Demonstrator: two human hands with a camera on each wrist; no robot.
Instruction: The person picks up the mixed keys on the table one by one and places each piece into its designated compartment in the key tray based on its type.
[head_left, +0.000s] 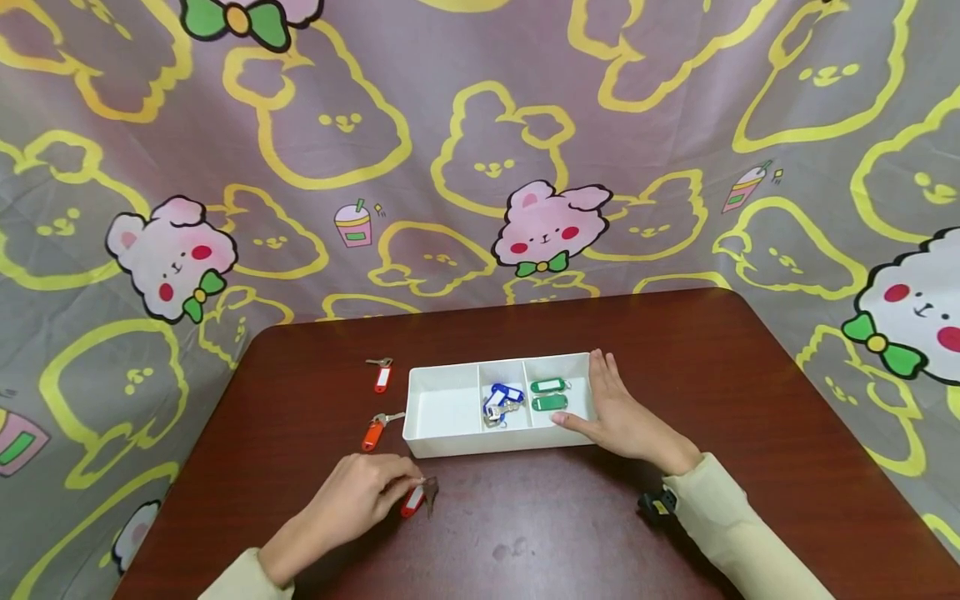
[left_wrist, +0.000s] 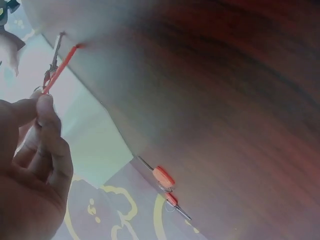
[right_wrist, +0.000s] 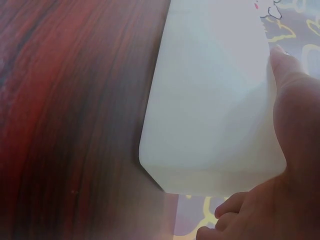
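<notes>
My left hand (head_left: 360, 492) pinches a key ring between thumb and fingertips, in front of the tray's left end. From it hang a red key tag (head_left: 412, 501) and a key (head_left: 430, 493); the left wrist view shows the same red tag (left_wrist: 64, 66) edge-on. My right hand (head_left: 630, 421) rests against the right end of a white divided tray (head_left: 450, 448), its fingers straight along the outside and its thumb over the front rim. Blue-tagged keys (head_left: 504, 398) lie in the middle compartment, green key tags (head_left: 550, 402) in the right one. The left compartment (head_left: 446, 410) holds nothing.
Two more keys with tags, one red (head_left: 382, 380) and one orange-red (head_left: 372, 435), lie on the dark wood table (head_left: 300, 400) left of the tray. A patterned curtain (head_left: 420, 167) hangs behind the table and along both sides.
</notes>
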